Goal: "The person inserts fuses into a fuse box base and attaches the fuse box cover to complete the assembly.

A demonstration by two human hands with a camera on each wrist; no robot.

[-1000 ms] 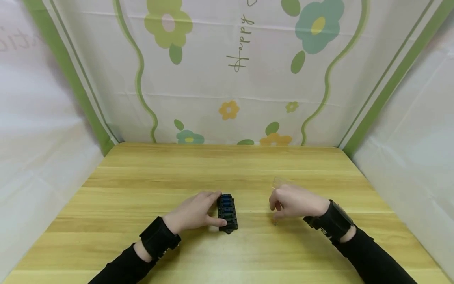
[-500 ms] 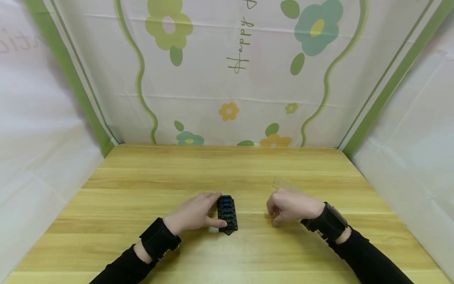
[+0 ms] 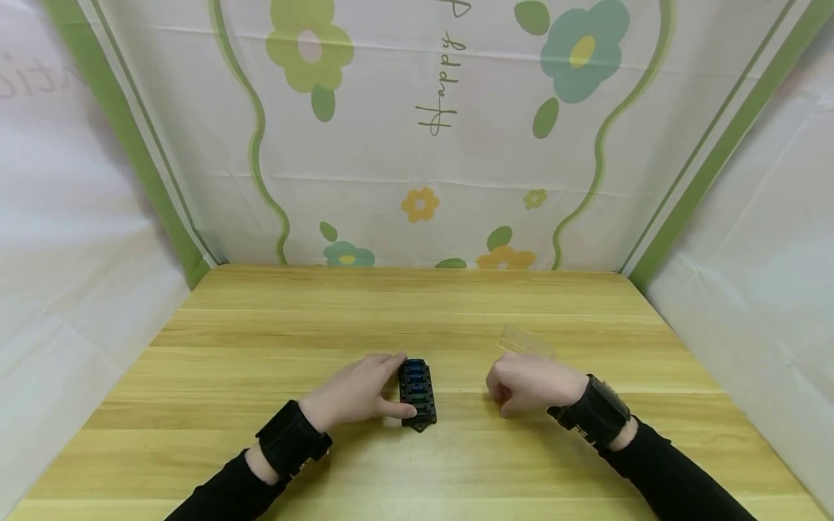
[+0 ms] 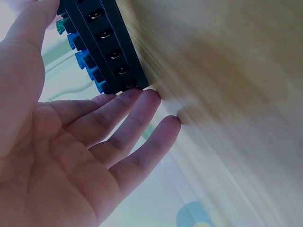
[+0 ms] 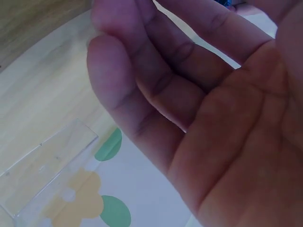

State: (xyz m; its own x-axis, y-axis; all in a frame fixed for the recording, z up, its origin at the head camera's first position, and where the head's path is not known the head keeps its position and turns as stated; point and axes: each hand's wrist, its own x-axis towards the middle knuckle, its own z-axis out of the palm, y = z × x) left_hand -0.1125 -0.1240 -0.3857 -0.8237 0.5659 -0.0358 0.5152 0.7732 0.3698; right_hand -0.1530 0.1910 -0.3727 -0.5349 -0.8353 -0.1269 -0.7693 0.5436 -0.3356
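Note:
My left hand (image 3: 358,387) holds a black fuse block (image 3: 424,417) with a row of blue and green blade fuses, thumb at its near end and fingertips at its far end. In the left wrist view the block (image 4: 113,47) shows its dark side with a line of metal terminals, and the fuses (image 4: 81,59) stick out beyond it. To the right, my right hand (image 3: 537,383) is low over the table with its fingers bent. Its thumb and index tips fall out of sight, so I cannot tell whether it pinches something small.
A clear plastic cover (image 3: 517,339) lies on the wooden table (image 3: 313,318) just beyond the right hand; the right wrist view shows this cover (image 5: 52,163) too. White cloth walls (image 3: 365,152) with flower prints close off the back and both sides.
The right hand has moved slightly left and settled lower, showing more of the clear cover. A small thing seen under its fingertips is now hidden. The left hand and fuse block stay put.

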